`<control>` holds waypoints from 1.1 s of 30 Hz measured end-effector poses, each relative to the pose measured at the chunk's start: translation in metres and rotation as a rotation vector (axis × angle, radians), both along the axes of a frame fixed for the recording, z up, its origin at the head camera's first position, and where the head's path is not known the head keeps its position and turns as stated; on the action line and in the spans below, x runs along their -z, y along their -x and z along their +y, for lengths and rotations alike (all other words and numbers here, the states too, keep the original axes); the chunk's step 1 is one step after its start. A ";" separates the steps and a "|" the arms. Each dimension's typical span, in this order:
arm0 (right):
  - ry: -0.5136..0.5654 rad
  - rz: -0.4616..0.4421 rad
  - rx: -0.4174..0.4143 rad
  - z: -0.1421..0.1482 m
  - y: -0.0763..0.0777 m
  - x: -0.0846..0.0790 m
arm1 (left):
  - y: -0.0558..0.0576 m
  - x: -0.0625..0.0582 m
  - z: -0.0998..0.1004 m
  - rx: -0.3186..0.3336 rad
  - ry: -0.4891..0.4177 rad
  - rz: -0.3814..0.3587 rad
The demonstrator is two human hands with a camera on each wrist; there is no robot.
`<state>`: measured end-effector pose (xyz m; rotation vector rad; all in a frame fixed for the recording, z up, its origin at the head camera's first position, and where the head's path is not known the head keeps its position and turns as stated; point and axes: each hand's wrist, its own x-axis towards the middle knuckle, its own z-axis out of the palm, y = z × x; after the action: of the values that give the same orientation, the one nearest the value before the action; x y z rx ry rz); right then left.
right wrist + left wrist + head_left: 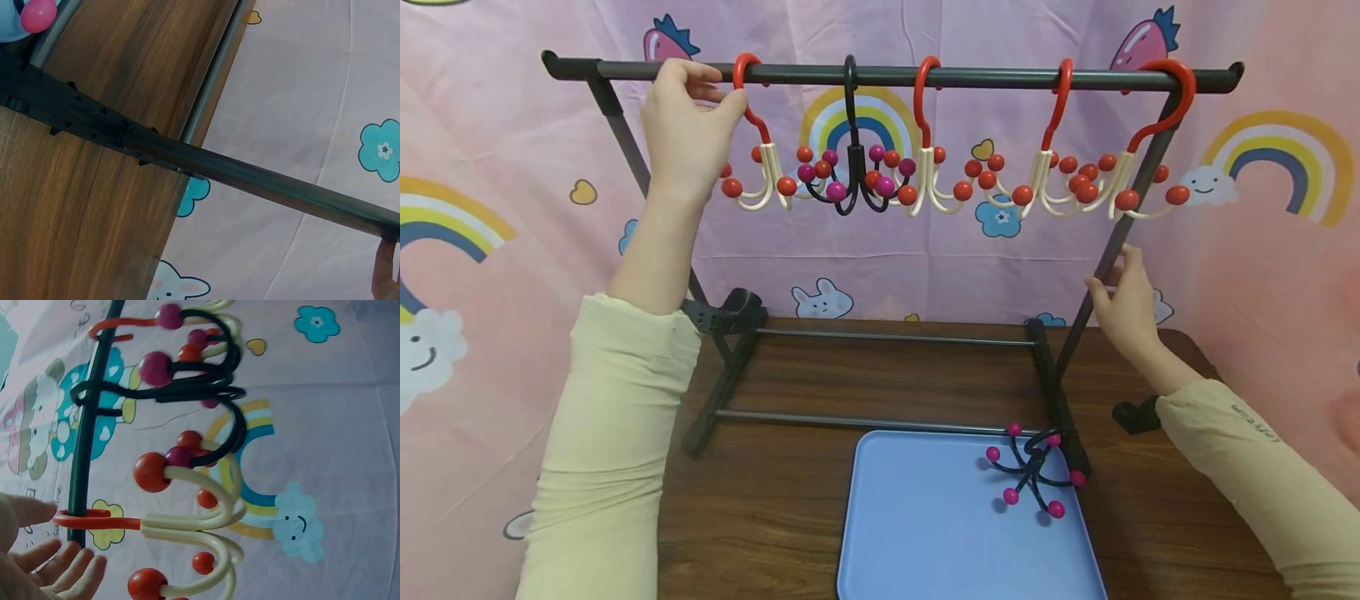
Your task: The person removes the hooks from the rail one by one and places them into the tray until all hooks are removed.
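Note:
My left hand [688, 133] is at the left end of the black rack's top bar [992, 78]. Its thumb is against the red hook of a cream hanger [769, 171] with red ball tips; in the left wrist view, thumb and fingers are spread around that hook [94, 520]. Right of it hang a black hanger [855, 167] with magenta balls and several more red-hooked cream hangers [927, 179]. Low on the right, my right hand [1129, 312] holds the rack's slanted post [1138, 187] between thumb and fingers. Only a fingertip [384, 269] shows at the post in the right wrist view.
A blue tray [925, 533] lies on the brown wooden table [760, 508] before the rack's base. Another black hanger [1033, 473] with magenta balls rests at its back right corner, overlapping the rim. Behind the rack hangs a patterned pink cloth [880, 275].

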<state>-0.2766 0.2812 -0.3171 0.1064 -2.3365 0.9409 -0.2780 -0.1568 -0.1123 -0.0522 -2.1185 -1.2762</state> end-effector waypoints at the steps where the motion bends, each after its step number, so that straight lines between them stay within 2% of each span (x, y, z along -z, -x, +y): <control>1: 0.003 0.002 -0.001 0.000 0.000 0.000 | 0.001 -0.002 0.000 0.015 -0.009 -0.019; 6: 0.008 0.002 0.003 0.000 0.000 0.000 | 0.004 -0.010 0.001 0.045 -0.031 -0.074; 12: 0.017 -0.016 0.002 -0.001 -0.001 -0.001 | 0.007 -0.015 0.002 0.105 -0.164 -0.125; 17: 0.018 -0.043 -0.003 -0.001 -0.002 -0.002 | 0.008 -0.014 0.001 0.134 -0.219 -0.154; 20: 0.020 -0.047 -0.003 -0.001 -0.001 -0.002 | 0.007 -0.015 0.001 0.134 -0.263 -0.122; 24: 0.023 -0.042 0.004 0.000 -0.001 -0.001 | 0.005 -0.019 -0.001 0.115 -0.297 -0.035; 33: 0.032 -0.054 -0.013 -0.001 -0.001 -0.001 | -0.008 -0.031 -0.008 0.069 -0.290 0.060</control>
<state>-0.2751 0.2803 -0.3156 0.0839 -2.3713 0.9986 -0.2696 -0.1649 -0.0808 -0.0385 -1.8763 -1.5906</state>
